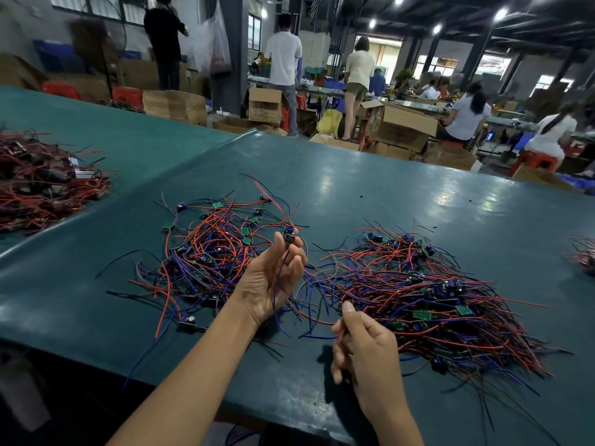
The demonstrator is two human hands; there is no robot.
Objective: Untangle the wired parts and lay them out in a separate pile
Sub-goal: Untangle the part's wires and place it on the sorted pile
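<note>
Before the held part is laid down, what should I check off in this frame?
1. Single part gripped by the left hand: ok, pinched at the fingertips and lifted off the table.
2. Its blue wire free of the piles: cannot tell; it hangs past the palm into loose strands.
3. Strand held by the right hand: ok, it pinches a red wire.
4. Gap between left pile and right pile: not ok, stray wires bridge it.
5. Bare table to lay it on: ok, beyond the piles.
</note>
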